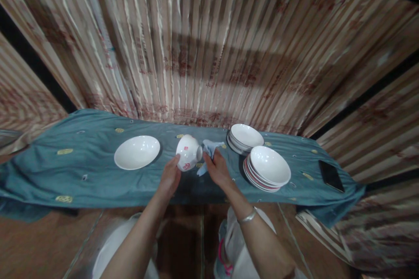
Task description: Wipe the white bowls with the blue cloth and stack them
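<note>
My left hand (170, 175) grips a white bowl (188, 157) with red markings by its rim. The bowl is tipped on its side above the table, its foot turned to the right. My right hand (216, 166) is closed on a light blue cloth (211, 146), close beside the bowl's foot; whether the cloth touches the bowl I cannot tell. A shallow white dish (137, 152) lies to the left. To the right of my right hand stand a stack of white plates (247, 135) and, nearer, a stack of bowls (270, 165) with some reddish rims.
A teal patterned tablecloth (94, 157) covers the narrow table. A dark phone (330, 175) lies near its right end. Behind the table hangs a pleated curtain (203, 52), with dark frame poles at both sides. The tiled floor (183, 235) shows below the front edge.
</note>
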Available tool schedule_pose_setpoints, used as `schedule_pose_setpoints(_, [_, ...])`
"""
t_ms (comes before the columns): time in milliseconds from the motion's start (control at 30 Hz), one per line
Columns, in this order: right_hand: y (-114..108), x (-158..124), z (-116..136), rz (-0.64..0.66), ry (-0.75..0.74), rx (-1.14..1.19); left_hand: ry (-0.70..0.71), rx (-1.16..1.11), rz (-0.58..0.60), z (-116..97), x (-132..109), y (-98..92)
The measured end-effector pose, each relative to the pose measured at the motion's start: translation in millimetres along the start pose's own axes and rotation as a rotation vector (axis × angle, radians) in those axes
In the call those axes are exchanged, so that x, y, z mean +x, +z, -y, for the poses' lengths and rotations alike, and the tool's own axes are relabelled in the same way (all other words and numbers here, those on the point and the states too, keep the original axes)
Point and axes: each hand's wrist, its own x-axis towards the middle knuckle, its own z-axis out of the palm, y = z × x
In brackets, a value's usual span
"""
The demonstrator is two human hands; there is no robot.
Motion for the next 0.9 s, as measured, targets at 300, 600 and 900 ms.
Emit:
schedule_pose_setpoints(300, [24, -8, 11, 0.078, -0.108, -0.105, -0.054, -0.044, 0.012, 5, -4, -8.7])
schedule_pose_setpoints(600, [38, -27, 19, 0.119, -0.326, -0.328, -0.085, -0.087, -0.011, -2, -7, -10.1])
schedule_pose_setpoints(900, [36, -34, 16, 0.199, -0.434, -0.417, -0.153, -0.117, -0.041, -7, -4, -7.4])
